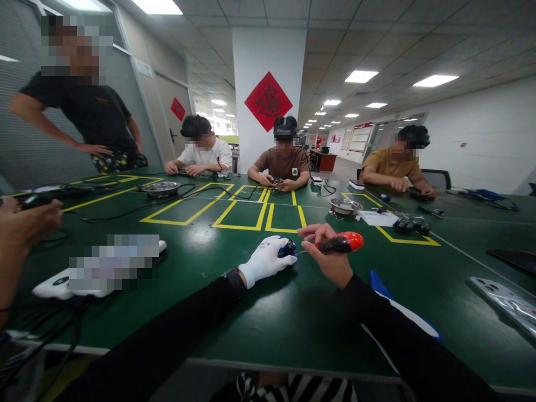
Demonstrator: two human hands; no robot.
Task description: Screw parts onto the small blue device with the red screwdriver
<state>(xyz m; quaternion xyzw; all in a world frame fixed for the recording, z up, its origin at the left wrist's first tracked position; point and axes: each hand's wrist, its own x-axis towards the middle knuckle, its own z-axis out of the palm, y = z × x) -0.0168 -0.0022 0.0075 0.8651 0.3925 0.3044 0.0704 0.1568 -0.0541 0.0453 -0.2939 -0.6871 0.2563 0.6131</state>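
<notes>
My left hand [270, 261], in a white glove with blue fingertips, is closed around a small black part [287, 249] above the green table. My right hand [330, 258] is bare and holds a screwdriver by its red and black handle [345, 243], with some fingers raised. The thin metal shaft [301, 252] points left, and its tip is at the black part; whether it sits inside cannot be made out. A blue and white glove [404, 310] lies on the table to the right of my right forearm.
On the green table [201, 312] are a white device [113, 268] at left, metal bowls [344, 206], several black parts [412, 225], a phone [505, 307] and cables. A person's hands [31, 220] reach in at far left. Other people sit opposite; one stands.
</notes>
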